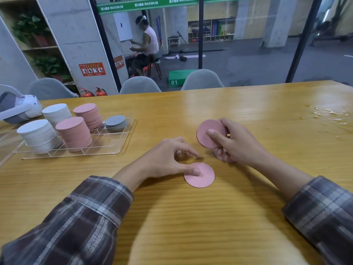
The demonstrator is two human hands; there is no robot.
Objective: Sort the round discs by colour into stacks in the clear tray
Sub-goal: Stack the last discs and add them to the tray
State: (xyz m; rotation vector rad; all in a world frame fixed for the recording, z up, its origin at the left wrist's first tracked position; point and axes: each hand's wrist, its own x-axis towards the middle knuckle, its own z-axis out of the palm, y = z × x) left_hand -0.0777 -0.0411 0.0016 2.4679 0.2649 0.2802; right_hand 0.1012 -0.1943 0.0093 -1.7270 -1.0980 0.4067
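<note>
My right hand (236,144) grips a small bunch of pink discs (209,131) upright above the table, thumb across their face. Another pink disc (222,156) lies partly hidden under that hand. My left hand (168,159) presses its thumb on a single pink disc (202,176) lying flat on the wood, fingers curled above the table. The clear tray (114,148) stands at the left. It holds two white stacks (38,134) (56,113), two pink stacks (73,132) (87,114) and a low grey stack (115,122).
A white headset (18,108) lies beside the tray at the far left. Spilled water (328,115) glistens at the table's right. Grey chairs (201,80) stand behind the far edge of the wooden table (191,217). A person sits beyond the glass wall.
</note>
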